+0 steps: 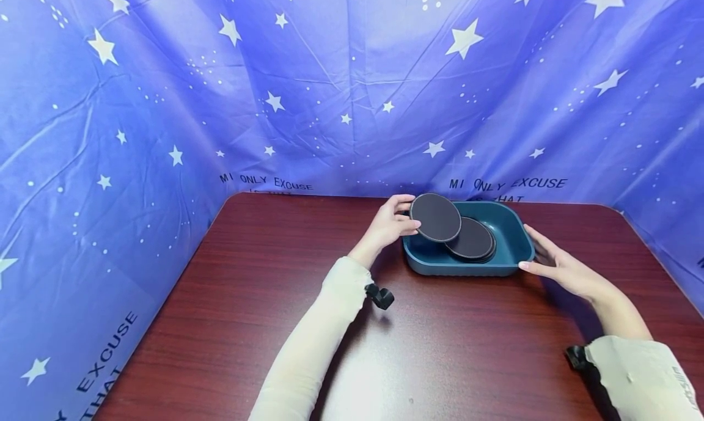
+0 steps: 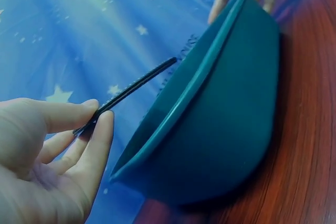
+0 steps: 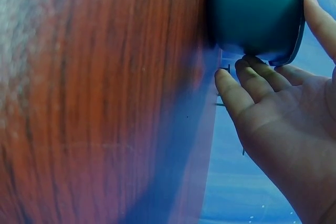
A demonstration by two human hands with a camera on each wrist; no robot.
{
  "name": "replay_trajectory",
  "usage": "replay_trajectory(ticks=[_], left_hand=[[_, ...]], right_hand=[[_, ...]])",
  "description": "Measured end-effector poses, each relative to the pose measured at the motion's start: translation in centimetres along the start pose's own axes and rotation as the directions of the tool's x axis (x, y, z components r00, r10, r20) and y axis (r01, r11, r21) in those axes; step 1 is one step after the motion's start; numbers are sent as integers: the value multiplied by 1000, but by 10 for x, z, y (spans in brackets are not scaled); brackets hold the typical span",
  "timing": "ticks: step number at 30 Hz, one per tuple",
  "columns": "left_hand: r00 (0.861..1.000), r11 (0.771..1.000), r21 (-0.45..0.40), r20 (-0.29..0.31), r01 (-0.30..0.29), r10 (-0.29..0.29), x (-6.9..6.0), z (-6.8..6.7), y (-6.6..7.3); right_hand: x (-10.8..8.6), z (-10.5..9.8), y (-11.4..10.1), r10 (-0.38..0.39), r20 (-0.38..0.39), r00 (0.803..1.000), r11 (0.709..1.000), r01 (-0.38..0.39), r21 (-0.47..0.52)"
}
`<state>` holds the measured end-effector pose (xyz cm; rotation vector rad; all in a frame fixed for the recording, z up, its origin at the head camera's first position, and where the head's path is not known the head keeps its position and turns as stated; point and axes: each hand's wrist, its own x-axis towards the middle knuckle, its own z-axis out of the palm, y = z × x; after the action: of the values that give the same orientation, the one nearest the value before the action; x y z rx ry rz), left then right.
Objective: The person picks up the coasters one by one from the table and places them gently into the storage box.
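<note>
Between thumb and fingers, my left hand (image 1: 387,224) pinches a round dark coaster (image 1: 434,217) with a stitched rim, held tilted over the left part of a teal rectangular basin (image 1: 467,269). In the left wrist view the coaster (image 2: 137,84) appears edge-on, above the basin's rim. More round dark coasters (image 1: 471,238) lie stacked inside the basin; how many is hidden. At the basin's right end, my right hand (image 1: 561,268) rests with fairly straight fingers along the outer wall and the thumb by the near corner. The right wrist view shows its fingertips (image 3: 252,60) against the wall.
The basin stands on a reddish-brown wooden table (image 1: 264,299), near its back edge. A blue star-printed curtain (image 1: 352,91) hangs close behind and along both sides. A black clip-like piece (image 1: 379,296) sits at the left cuff and another black piece (image 1: 575,357) at the right.
</note>
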<state>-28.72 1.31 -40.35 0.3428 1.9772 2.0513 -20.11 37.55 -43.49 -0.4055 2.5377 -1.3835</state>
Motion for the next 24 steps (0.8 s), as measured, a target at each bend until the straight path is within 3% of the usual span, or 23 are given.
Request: replay_trajectory(ticks=[8,14,24], left_hand=[[1000,974,228,5,-1,0,9,37,0],[999,964,264,26,26,-34,13,53,1],[995,952,292,12,95,-103,18,61,-5]], right_hand=[[-1,1,1,-23,-1,1000,1000,23,8],[-1,1,1,-27,2,1000,1000,27,2],[1,-1,-1,-14,5,1000,1000,14,1]])
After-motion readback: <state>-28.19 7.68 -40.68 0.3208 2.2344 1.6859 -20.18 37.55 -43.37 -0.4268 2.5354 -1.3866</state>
